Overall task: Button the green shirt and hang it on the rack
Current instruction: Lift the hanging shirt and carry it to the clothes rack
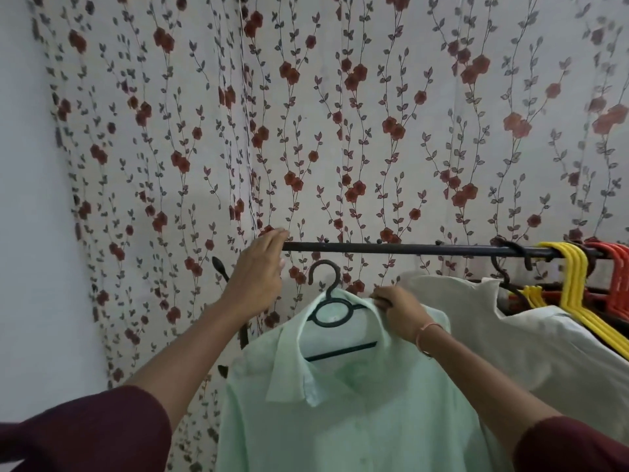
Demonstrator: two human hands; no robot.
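Observation:
The pale green shirt (pixel 357 413) hangs on a black hanger (pixel 328 301), whose hook sits just below the black rack bar (pixel 391 248) without touching it. My right hand (pixel 400 313) grips the shirt at the collar and the hanger's shoulder, holding both up. My left hand (pixel 260 267) rests over the left end of the rack bar, fingers laid along it. The shirt's collar is folded open. Whether the front is buttoned cannot be told.
A cream garment (pixel 510 342) hangs on the bar to the right. Further right are several yellow hangers (pixel 575 277) and orange hangers (pixel 617 277). A flowered curtain (pixel 340 114) hangs behind the rack, with a plain wall (pixel 30 199) on the left.

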